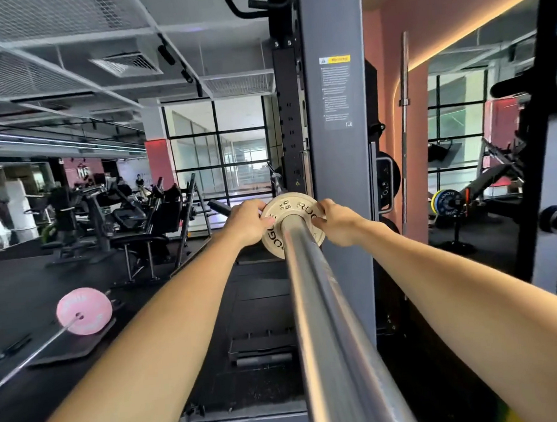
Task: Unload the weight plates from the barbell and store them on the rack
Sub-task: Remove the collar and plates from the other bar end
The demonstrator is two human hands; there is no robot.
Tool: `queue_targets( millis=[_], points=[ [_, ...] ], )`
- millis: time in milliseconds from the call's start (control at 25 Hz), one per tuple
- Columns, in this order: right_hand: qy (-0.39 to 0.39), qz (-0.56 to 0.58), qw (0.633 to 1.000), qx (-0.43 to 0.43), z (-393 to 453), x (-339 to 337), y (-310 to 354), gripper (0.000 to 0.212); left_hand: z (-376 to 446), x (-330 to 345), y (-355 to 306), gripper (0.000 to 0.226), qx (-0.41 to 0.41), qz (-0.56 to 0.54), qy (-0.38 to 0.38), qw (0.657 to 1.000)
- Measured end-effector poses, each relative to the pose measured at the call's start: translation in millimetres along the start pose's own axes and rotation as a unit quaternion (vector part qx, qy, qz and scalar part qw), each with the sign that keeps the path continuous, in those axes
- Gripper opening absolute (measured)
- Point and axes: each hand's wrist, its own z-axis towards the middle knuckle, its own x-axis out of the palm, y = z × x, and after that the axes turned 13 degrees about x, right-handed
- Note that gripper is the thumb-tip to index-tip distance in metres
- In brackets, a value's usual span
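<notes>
A small cream-white weight plate (289,206) marked 0.5 kg sits on the chrome barbell sleeve (323,306), which runs from the bottom of the view away from me. My left hand (247,223) grips the plate's left edge. My right hand (337,221) grips its right edge. Both arms are stretched out along the sleeve. The grey rack upright (341,160) stands just behind and right of the plate. Black plates (388,183) hang on the rack's pegs to the right of the upright.
A pink plate (84,310) on another barbell lies on the floor at left. Benches and machines (139,220) fill the left background. A vertical bar (405,129) stands by the pink wall. A black rack post (541,126) rises at right.
</notes>
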Motion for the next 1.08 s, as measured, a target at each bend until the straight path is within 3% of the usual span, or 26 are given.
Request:
queue_targets(
  millis=[120, 400, 1080],
  points=[
    [-0.017, -0.001, 1.0, 0.001, -0.8, -1.7, 1.8, 0.045, -1.5, 1.5, -6.3, 0.02, -0.002, 0.037, -0.019, 0.999],
    [-0.024, 0.022, 0.999, -0.023, -39.1, -10.2, -2.3, 0.027, -31.2, -9.7, -31.7, 0.018, 0.007, 0.086, -0.013, 0.996],
    [-0.013, 0.07, 0.995, -0.075, -294.0, -70.3, -11.5, 0.018, -249.8, -88.9, -161.9, 0.024, 0.034, 0.071, -0.025, 0.997]
  ],
)
